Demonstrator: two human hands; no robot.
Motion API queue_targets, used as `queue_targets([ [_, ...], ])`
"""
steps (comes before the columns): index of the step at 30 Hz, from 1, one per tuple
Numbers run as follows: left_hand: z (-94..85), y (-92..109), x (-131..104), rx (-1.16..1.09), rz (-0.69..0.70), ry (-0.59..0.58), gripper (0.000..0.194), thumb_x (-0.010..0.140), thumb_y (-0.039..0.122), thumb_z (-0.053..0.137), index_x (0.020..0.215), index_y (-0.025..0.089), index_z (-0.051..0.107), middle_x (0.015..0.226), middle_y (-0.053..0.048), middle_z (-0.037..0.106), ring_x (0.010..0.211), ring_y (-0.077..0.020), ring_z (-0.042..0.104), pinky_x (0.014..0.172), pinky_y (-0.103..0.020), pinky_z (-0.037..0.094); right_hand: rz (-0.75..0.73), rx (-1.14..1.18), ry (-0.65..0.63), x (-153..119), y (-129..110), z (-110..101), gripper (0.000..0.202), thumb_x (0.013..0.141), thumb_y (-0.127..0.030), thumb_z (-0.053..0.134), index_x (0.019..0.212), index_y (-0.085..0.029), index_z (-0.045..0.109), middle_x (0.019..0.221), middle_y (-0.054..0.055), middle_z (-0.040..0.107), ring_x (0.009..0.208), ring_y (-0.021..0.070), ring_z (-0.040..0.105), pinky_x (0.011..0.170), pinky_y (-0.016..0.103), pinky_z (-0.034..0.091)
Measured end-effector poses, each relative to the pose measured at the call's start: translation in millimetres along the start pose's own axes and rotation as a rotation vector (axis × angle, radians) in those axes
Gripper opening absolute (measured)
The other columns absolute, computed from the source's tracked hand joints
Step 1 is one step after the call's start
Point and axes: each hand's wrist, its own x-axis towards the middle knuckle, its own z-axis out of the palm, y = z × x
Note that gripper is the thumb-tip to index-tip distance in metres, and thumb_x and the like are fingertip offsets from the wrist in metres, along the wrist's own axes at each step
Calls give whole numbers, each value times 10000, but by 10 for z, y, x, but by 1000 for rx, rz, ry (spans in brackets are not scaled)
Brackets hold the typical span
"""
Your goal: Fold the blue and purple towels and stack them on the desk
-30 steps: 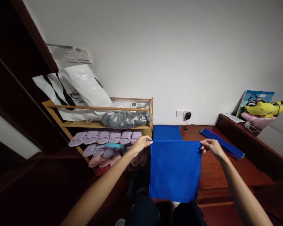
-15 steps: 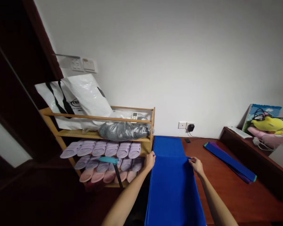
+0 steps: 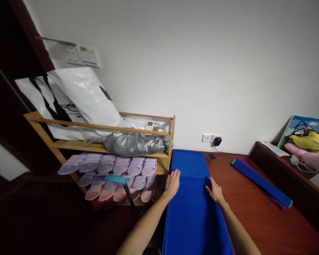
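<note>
Head view: on the wooden desk [image 3: 255, 226], blue cloth [image 3: 190, 212] lay flat at its far end, seemingly unsmoothed nearer us; our left hand [image 3: 172, 184] rested spread on it, our right hand's [image 3: 215, 191] pinch unclear.

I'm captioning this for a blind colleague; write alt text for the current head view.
A person's left hand and right hand touch opposite sides of blue fabric on a reddish-brown desk, beside a wooden rack of slippers.

A wooden rack [image 3: 71, 145] holds 1 white bag [image 3: 86, 92] above a row of 6 lilac slippers [image 3: 122, 165].
</note>
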Motion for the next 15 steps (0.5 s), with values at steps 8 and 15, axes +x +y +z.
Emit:
queue_targets([
  [8,253,-117,-217,82,80,-76,540,925,445,304,1418,227,324,1505,-59,284,1392,-228,196,1109,-483,188,-28,-202,-23,-256,-49,239,660,876,-578,224,1452,-256,191,1544,37,141,1417,193,76,1119,523,109],
  [15,239,-41,-496,114,77,-104,538,933,411,282,1445,249,250,1527,-49,218,1403,-239,147,1087,-529,206,-43,-271,2,-582,-34,193,660,879,-590,189,1452,-264,192,1538,48,176,1412,217,122,1101,533,166],
])
